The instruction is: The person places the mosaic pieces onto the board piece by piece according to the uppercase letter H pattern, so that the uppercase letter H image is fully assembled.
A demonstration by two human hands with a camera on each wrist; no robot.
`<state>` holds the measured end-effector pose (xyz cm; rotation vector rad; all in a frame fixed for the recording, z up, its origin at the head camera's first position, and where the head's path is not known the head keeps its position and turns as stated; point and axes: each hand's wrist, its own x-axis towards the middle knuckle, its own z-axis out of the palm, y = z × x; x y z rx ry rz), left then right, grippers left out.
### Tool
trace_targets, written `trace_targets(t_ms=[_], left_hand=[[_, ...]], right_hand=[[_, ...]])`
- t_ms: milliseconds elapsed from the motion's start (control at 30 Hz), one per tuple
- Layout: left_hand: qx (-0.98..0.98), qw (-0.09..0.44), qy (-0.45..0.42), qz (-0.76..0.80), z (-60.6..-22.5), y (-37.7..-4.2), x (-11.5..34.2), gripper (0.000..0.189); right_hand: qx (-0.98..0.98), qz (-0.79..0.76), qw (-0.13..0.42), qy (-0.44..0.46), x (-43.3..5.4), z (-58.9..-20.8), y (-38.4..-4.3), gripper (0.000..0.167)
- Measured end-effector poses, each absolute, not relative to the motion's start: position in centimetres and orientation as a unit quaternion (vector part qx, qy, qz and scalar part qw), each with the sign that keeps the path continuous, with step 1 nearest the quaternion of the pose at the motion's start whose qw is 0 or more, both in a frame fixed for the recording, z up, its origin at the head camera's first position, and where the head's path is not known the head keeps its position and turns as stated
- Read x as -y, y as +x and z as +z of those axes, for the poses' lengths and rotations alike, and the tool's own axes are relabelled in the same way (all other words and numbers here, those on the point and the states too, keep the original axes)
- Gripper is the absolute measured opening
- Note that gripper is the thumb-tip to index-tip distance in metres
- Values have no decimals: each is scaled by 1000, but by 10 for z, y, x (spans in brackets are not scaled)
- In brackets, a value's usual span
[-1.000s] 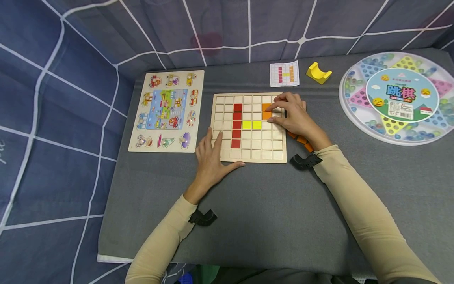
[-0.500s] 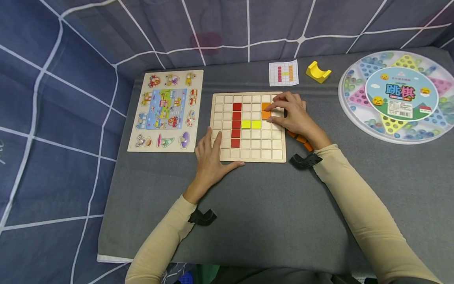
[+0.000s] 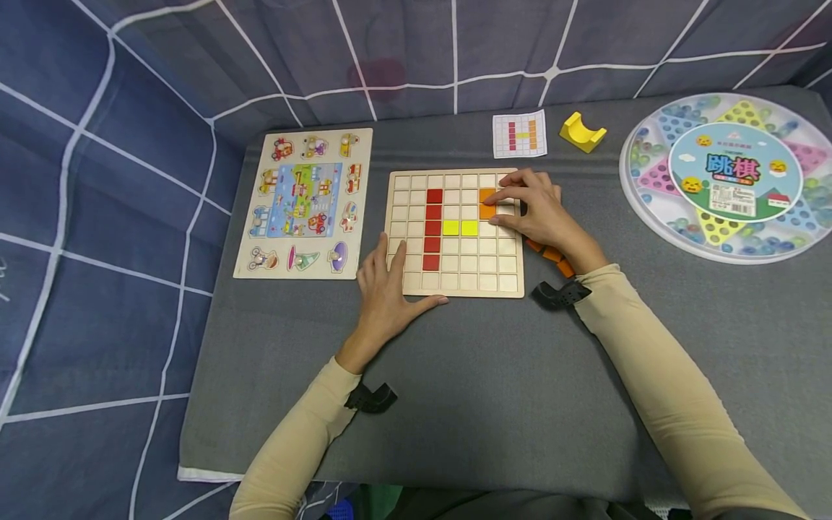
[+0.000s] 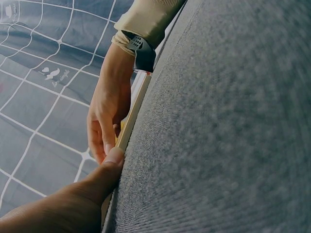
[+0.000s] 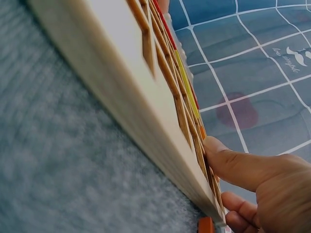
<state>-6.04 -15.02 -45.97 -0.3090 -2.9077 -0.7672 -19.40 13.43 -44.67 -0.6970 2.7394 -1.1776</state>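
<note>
A wooden grid board (image 3: 459,282) lies mid-table, with a column of red square tiles (image 3: 432,227) and two yellow tiles (image 3: 460,228) in its cells. Toward its right side are two orange tiles (image 3: 487,195), one below the other. My right hand (image 3: 538,209) pinches the lower orange tile (image 3: 486,211) between thumb and forefinger. The right wrist view shows the thumb (image 5: 228,158) at an orange edge. My left hand (image 3: 385,292) rests with extended fingers on the board's lower left corner, its thumb along the front edge.
Several loose orange tiles (image 3: 552,255) lie right of the board, partly under my right hand. A printed pattern card (image 3: 520,152) and a yellow curved block (image 3: 583,134) sit behind. A picture puzzle (image 3: 354,245) lies left; a round Chinese checkers set (image 3: 734,173) is at right.
The view shifts very slightly. Both hands and the tiles keep their places, with the right fingers still at the lower orange tile.
</note>
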Motion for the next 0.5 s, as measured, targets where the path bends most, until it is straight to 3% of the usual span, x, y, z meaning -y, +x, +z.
trace_targets(t_ms=[500], left_hand=[[960, 50, -99, -256, -459, -60, 150, 116]], right_hand=[[-888, -373, 60, -264, -144, -443, -192, 36]])
